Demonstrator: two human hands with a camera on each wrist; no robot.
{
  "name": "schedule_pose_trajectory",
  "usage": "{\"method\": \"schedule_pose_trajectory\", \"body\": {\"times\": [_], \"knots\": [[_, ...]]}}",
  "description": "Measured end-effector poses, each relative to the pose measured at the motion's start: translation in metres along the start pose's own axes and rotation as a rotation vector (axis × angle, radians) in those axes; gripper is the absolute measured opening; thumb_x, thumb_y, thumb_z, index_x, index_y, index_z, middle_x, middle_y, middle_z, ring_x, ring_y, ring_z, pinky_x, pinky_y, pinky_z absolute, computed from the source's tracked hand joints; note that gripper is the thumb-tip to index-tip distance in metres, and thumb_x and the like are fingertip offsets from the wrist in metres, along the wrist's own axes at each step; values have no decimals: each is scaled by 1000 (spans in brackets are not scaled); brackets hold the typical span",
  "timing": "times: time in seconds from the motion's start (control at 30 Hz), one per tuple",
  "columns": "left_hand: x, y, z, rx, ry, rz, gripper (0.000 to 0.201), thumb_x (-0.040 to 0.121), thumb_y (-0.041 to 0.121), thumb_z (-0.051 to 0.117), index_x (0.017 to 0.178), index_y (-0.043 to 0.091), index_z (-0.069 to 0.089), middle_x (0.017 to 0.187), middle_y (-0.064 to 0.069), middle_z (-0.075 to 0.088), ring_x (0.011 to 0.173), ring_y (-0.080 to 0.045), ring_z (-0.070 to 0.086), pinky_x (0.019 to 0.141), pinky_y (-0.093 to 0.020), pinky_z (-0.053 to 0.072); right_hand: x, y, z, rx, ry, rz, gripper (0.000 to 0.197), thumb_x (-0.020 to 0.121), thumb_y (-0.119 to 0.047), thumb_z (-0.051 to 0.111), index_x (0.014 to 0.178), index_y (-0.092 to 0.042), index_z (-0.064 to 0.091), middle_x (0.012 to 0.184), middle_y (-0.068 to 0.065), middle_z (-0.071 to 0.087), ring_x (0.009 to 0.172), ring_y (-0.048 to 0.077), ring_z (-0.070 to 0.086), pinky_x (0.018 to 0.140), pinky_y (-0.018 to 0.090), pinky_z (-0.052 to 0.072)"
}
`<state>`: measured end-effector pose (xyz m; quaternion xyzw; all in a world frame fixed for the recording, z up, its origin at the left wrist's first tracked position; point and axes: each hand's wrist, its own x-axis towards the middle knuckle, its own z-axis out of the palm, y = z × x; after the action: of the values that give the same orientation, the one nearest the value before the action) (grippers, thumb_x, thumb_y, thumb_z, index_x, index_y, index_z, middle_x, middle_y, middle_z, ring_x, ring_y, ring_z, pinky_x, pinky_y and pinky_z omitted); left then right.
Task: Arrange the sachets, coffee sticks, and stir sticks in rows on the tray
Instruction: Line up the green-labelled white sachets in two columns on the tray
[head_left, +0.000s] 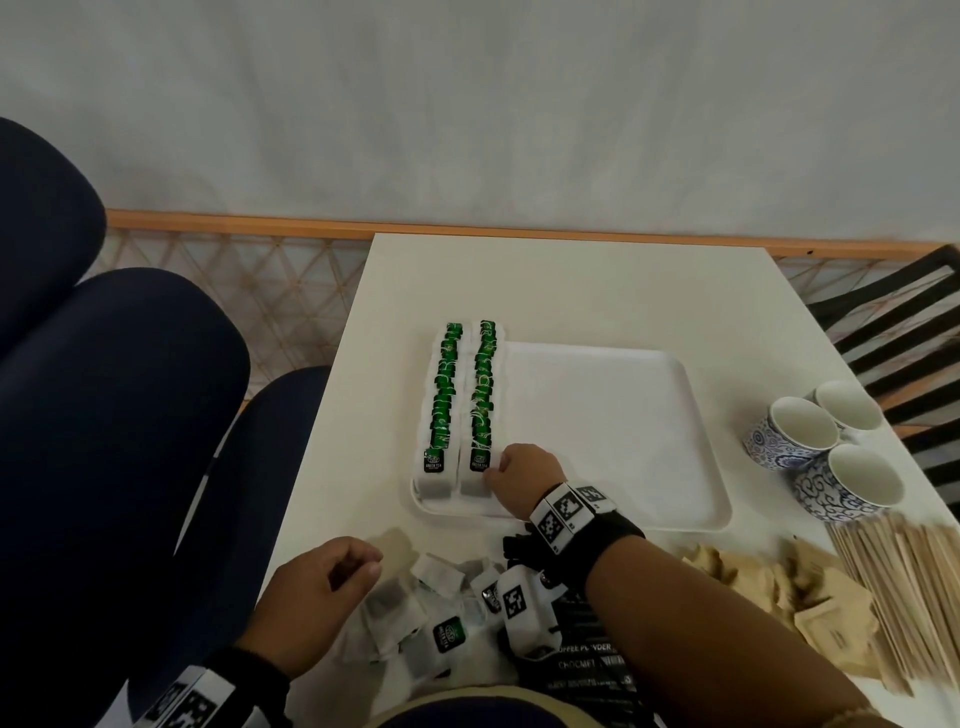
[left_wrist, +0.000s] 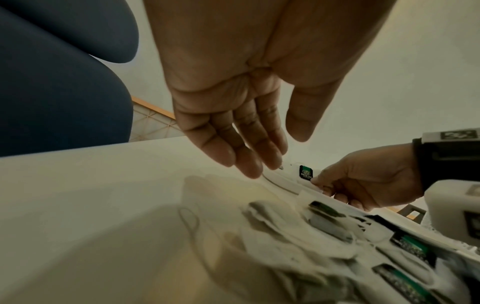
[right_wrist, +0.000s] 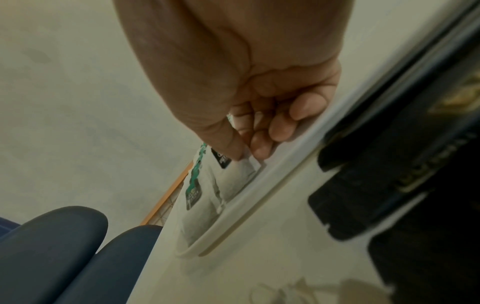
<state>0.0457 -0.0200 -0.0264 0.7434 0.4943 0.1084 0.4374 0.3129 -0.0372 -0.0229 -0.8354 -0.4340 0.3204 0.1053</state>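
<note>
The right hand (head_left: 524, 475) pinches the nearest tea sachet (head_left: 480, 470) of the second row, at the near left corner of the tray (head_left: 696, 499). The left hand (head_left: 311, 603) hovers with relaxed, empty fingers over loose sachets (head_left: 415, 618) by the desk's (head_left: 571, 280) near edge.

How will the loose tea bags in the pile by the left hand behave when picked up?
Likely floppy: the loose tea bags lie crumpled and overlapping. Probably very light, being thin paper pouches. Tags on strings may snag neighbours, so one lift could drag others; the left hand hovers above them, holding nothing.
</note>
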Motion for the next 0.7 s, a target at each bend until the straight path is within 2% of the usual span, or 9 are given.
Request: {"method": "schedule_pose_trajectory", "body": {"times": [0.07, 0.13, 0.23, 0.3, 0.4, 0.47, 0.53, 0.6, 0.7], "knots": [[-2, 3, 2, 45, -6, 14, 14, 85, 21, 72, 82, 34, 67, 81, 16, 70, 78, 2, 64, 73, -17, 52, 0, 0, 0, -4, 4, -1, 20, 93, -25, 51, 83, -9, 56, 86, 6, 58, 80, 21, 52, 68, 26, 40], [-4, 6, 3, 152, -55, 45, 14, 79, 30, 76, 80, 36, 63, 80, 10, 65, 75, -2, 60, 70, -16, 49, 0, -1, 0, -7, 14, -2, 18, 93, -25, 50, 85, -9, 55, 88, 6, 58, 81, 21, 52, 69, 27, 40], [-6, 5, 8, 382, -199, 129, 33, 62, 62, 65, 86, 41, 58, 92, 19, 54, 87, 0, 51, 76, -15, 44, -1, -1, 2, 71, 40, 25, 15, 91, -25, 51, 95, -11, 50, 92, 5, 57, 80, 21, 51, 63, 26, 38], [-6, 3, 14, 492, -251, 172, 44, 60, 70, 54, 95, 43, 56, 99, 23, 49, 95, 0, 47, 81, -15, 43, -4, 1, 4, 138, 79, 19, 19, 90, -26, 55, 100, -13, 44, 90, 5, 57, 74, 19, 51, 54, 25, 34], [-8, 4, 21, 582, -257, 193, 45, 70, 60, 61, 110, 41, 54, 106, 23, 41, 103, -1, 42, 83, -16, 42, -15, 1, 3, 102, 143, -183, 22, 86, -26, 61, 94, -17, 43, 80, -2, 52, 69, 16, 49, 55, 24, 37], [-9, 4, 24, 611, -246, 212, 44, 74, 55, 62, 114, 39, 53, 106, 22, 38, 105, -3, 41, 83, -17, 43, -28, -3, 3, -11, 34, -399, 18, 84, -28, 66, 87, -20, 50, 82, -5, 55, 74, 15, 55, 65, 24, 48], [-9, 5, 25, 601, -225, 223, 41, 76, 53, 61, 114, 38, 54, 105, 21, 39, 104, -3, 42, 81, -17, 43, -40, -7, 8, -171, -154, -533, 23, 81, -39, 70, 89, -21, 57, 88, -6, 58, 78, 12, 56, 71, 25, 49], [-7, 5, 25, 571, -201, 222, 37, 79, 52, 59, 113, 37, 57, 107, 19, 44, 103, -3, 44, 81, -16, 43, -49, -9, 19, -322, -249, -564, 40, 77, -53, 71, 97, -22, 58, 94, -3, 59, 83, 15, 54, 72, 29, 46], [-5, 5, 24, 562, -179, 226, 26, 83, 50, 56, 105, 36, 62, 98, 19, 46, 95, -2, 47, 71, -14, 40, -55, -11, 34, -461, -203, -560, 53, 75, -61, 67, 104, -19, 53, 101, 2, 60, 89, 23, 57, 78, 36, 48]]}}
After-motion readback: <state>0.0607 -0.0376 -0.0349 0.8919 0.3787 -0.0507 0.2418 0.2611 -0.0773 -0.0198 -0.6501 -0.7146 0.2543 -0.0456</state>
